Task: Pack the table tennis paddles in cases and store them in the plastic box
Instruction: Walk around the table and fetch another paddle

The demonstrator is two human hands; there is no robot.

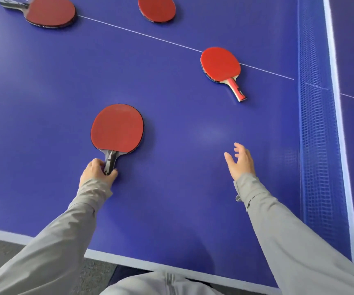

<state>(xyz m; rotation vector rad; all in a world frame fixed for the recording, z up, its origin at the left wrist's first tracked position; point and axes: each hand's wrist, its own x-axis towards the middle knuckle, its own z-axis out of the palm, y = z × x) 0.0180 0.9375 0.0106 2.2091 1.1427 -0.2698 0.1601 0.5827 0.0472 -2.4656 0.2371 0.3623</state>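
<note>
Head view. The left hand point(96, 172) grips the dark grey handle of the nearest red-faced, black-edged table tennis paddle point(117, 128), fingers point(113, 173) curled round the handle's butt end. The paddle lies flat on the blue worktop point(171, 199). Its long axis runs almost straight away from the person, handle near and blade far, leaning slightly to the right at the blade. A lift along that axis looks unobstructed, since nothing lies beside the blade.

The right hand point(241, 161) hovers above the worktop, its fingers point(239, 146) spread, relaxed and holding nothing. Ahead of it, well apart, lies a second red-faced paddle with a red-and-tan handle point(221, 64). The handle of this paddle points back toward the right hand and toward the blue mesh net point(319, 145), so the right hand is clearly the nearer one to it.

Two further red-faced paddles lie at the far edge of the view, one at far left point(50, 11) and one at far centre point(157, 8); both are beyond easy reach. No cases and no plastic box are in view, so packing appears not yet begun.
</note>
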